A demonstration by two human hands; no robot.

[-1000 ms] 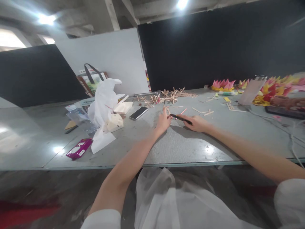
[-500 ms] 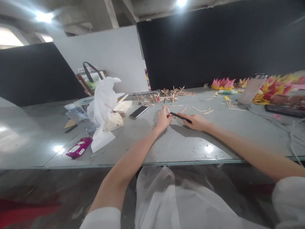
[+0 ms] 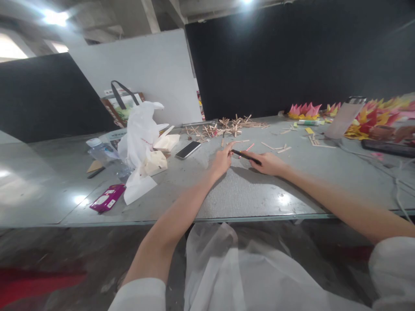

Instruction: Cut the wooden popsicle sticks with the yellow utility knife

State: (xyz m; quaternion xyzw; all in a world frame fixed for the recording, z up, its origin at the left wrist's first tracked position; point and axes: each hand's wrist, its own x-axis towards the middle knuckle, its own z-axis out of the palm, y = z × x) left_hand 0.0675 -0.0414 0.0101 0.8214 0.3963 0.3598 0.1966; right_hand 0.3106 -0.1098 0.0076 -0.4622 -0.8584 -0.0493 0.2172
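Observation:
My right hand (image 3: pixel 269 165) is closed around a slim black tool (image 3: pixel 247 157), which slants toward my left fingers. Its tip ends right beside them, and its exact kind is too small to tell. My left hand (image 3: pixel 221 161) rests on the grey table (image 3: pixel 227 201) with its fingers drawn together. Whatever sits between those fingers is too small and hidden to make out. A thin wooden stick (image 3: pixel 240 141) shows just beyond the left fingertips. Between and behind the hands lies a red-and-white striped straw (image 3: pixel 250 147).
Behind the hands is a heap of wooden sticks (image 3: pixel 235 126). A phone (image 3: pixel 188 150), a white plastic bag (image 3: pixel 139 129), a clear bottle (image 3: pixel 105 154) and a purple packet (image 3: pixel 108 198) lie leftward. Rightward stand a tumbler (image 3: pixel 345 119), paper flowers (image 3: pixel 304 111) and a cable (image 3: pixel 396 185).
My left fingers have shifted slightly, and the short stick that stood up from them no longer shows there. The black tool stays in my right hand, almost in the same place.

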